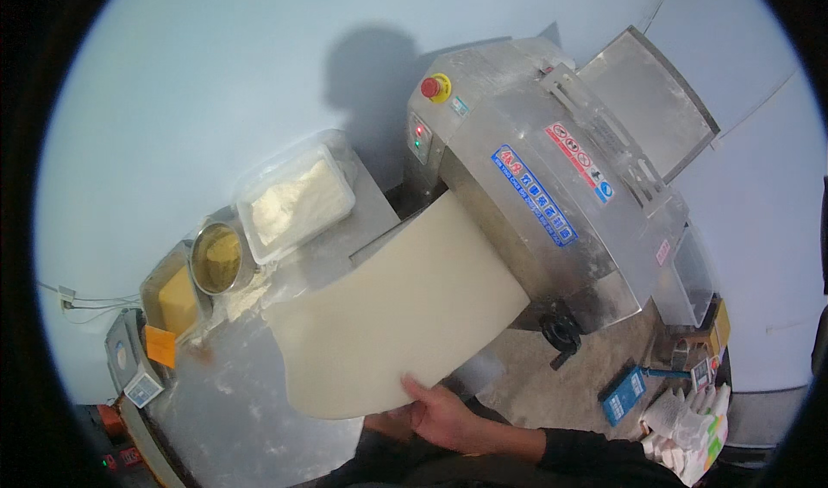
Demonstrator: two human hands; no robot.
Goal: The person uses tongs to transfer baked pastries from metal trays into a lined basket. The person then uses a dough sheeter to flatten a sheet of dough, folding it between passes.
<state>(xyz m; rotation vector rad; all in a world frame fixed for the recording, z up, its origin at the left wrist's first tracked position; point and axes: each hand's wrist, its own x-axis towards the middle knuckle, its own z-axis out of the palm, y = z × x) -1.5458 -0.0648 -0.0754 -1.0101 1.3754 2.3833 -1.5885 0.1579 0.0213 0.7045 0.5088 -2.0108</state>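
A wide, pale dough sheet (388, 307) stretches from the opening of a steel dough-rolling machine (517, 160) toward me, over the metal worktable (233, 410). My right hand (444, 417) grips the sheet's near edge, its thumb on top and the other fingers out of sight underneath. Close beside it, my left hand (391, 423) is at the same near edge, partly behind the right hand and the dough. The left fingers are hidden, so their hold cannot be made out.
Left of the machine stand a white tub of flour (297, 199), a round metal pot (222, 258) and a rectangular container (177, 298) with yellowish contents. A scale (134, 363) sits at the table's left end. A black hand crank (561, 331) juts from the machine; bags (690, 432) lie lower right.
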